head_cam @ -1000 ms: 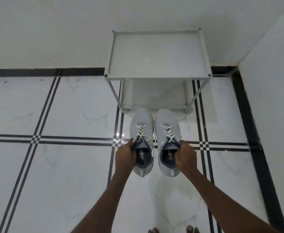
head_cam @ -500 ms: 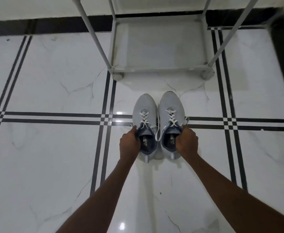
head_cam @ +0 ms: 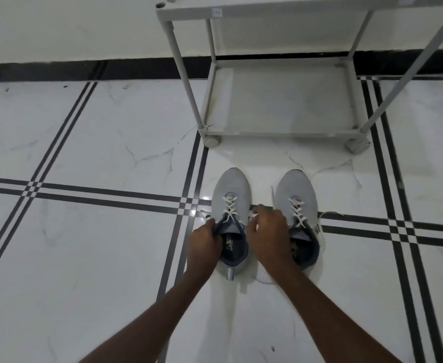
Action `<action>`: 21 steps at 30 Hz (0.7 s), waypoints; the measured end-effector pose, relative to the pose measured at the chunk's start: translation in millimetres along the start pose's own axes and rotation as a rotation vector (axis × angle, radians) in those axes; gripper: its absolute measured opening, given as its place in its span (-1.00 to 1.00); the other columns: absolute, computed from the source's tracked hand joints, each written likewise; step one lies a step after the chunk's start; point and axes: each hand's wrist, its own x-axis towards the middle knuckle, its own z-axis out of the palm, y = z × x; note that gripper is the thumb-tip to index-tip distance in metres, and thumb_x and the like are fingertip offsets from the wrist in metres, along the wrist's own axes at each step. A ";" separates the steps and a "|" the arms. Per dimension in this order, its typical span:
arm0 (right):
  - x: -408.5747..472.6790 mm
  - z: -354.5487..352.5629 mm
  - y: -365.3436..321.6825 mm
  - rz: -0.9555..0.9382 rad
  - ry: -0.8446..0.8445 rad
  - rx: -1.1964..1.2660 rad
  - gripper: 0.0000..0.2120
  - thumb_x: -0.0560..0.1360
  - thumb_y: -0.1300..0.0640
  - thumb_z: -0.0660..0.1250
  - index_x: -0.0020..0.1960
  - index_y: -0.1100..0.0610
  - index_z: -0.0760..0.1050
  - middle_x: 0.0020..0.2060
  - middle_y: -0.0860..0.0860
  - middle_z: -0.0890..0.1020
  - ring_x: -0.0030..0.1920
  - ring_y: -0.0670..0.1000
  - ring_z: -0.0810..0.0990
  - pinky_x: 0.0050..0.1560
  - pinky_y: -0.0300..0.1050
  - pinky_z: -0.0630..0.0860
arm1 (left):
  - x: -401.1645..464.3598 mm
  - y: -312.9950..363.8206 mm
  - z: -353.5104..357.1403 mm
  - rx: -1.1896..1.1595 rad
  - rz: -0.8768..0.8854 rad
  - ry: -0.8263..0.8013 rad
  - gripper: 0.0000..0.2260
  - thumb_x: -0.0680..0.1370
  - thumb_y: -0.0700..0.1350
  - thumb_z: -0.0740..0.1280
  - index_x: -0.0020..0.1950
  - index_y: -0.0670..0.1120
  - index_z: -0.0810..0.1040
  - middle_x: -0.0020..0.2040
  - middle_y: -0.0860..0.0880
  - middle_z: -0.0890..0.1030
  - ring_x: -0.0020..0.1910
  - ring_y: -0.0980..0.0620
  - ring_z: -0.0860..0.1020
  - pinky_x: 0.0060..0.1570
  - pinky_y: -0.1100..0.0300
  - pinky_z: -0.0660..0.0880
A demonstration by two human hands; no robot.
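Observation:
Two light grey sneakers with white laces stand side by side on the white marble floor, toes pointing to a white rack. My left hand (head_cam: 204,242) grips the left edge of the collar of the left shoe (head_cam: 230,187). My right hand (head_cam: 270,231) lies between the two shoes, with its fingers curled at the right edge of the left shoe's opening, by the laces. The right shoe (head_cam: 295,187) stands free on the floor, a gap apart from the left one, and my right hand partly hides its inner side.
A white two-shelf rack (head_cam: 280,133) on small feet stands just beyond the shoes, against the wall. Its lower shelf holds nothing. Black double lines cross the floor tiles (head_cam: 97,244), and a black skirting (head_cam: 84,70) runs along the wall.
My right hand has let go of the right shoe and moved left onto the left shoe. The shoes now stand further apart. The view has tilted up toward the rack.

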 end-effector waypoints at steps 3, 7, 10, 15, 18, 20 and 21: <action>3.7 22.7 -4.5 -0.049 -0.230 0.027 -0.77 0.48 0.06 0.27 0.03 0.19 0.53 -0.14 0.16 0.65 -0.07 0.21 0.60 -0.11 -0.01 0.53 | 8.0 -9.3 -8.4 0.014 0.012 0.030 -0.82 0.46 -0.23 0.30 0.03 -0.13 0.61 -0.21 -0.08 0.67 -0.28 -0.02 0.57 -0.31 0.21 0.45; 14.4 41.3 -12.9 -0.023 -0.332 0.182 -0.81 0.43 0.06 0.40 -0.08 0.17 0.50 -0.17 0.09 0.65 -0.11 0.13 0.60 -0.15 -0.06 0.51 | 15.4 -23.3 -24.0 0.093 -0.054 0.007 -0.91 0.45 -0.12 0.34 -0.21 -0.13 0.55 -0.36 0.01 0.56 -0.37 0.00 0.51 -0.43 0.29 0.32; 27.8 47.2 -14.5 0.068 -0.407 0.237 -0.78 0.39 -0.01 0.47 -0.13 0.11 0.51 -0.20 -0.01 0.63 -0.15 0.05 0.57 -0.17 -0.12 0.46 | 25.4 -30.6 -36.1 0.134 -0.056 -0.104 -0.76 0.47 -0.04 0.36 -0.29 -0.18 0.57 -0.42 -0.02 0.59 -0.42 -0.03 0.60 -0.46 0.29 0.36; 39.7 42.4 -5.5 -0.020 -0.499 0.025 -0.56 0.37 -0.27 0.40 -0.31 0.12 0.47 -0.38 0.03 0.57 -0.29 0.07 0.57 -0.29 -0.10 0.42 | 25.9 -33.8 -50.4 0.106 -0.081 -0.254 -0.75 0.48 -0.11 0.33 -0.29 -0.26 0.63 -0.45 -0.14 0.67 -0.49 0.01 0.66 -0.30 0.23 0.62; 43.1 25.7 -0.1 0.016 -0.636 -0.015 -0.49 0.36 -0.32 0.40 -0.45 0.08 0.40 -0.52 -0.02 0.47 -0.47 -0.02 0.47 -0.41 -0.18 0.33 | 20.7 -35.7 -50.3 0.093 -0.122 -0.254 -0.75 0.47 -0.12 0.33 -0.23 -0.30 0.64 -0.45 -0.16 0.67 -0.50 -0.01 0.66 -0.24 0.17 0.65; 47.2 15.2 2.9 0.105 -0.766 -0.046 -0.57 0.38 -0.21 0.45 -0.37 0.14 0.51 -0.49 0.02 0.56 -0.54 -0.03 0.49 -0.45 -0.22 0.42 | 19.3 -34.7 -49.8 0.093 -0.131 -0.254 -0.74 0.47 -0.11 0.32 -0.21 -0.31 0.63 -0.45 -0.16 0.67 -0.48 -0.02 0.67 -0.21 0.15 0.66; 50.7 10.2 2.9 0.174 -0.846 -0.056 -0.61 0.41 -0.13 0.47 -0.31 0.19 0.54 -0.46 0.06 0.59 -0.54 -0.01 0.50 -0.47 -0.22 0.46 | 19.6 -33.0 -50.7 0.113 -0.126 -0.265 -0.75 0.47 -0.11 0.32 -0.19 -0.31 0.63 -0.44 -0.16 0.68 -0.46 -0.03 0.67 -0.17 0.13 0.66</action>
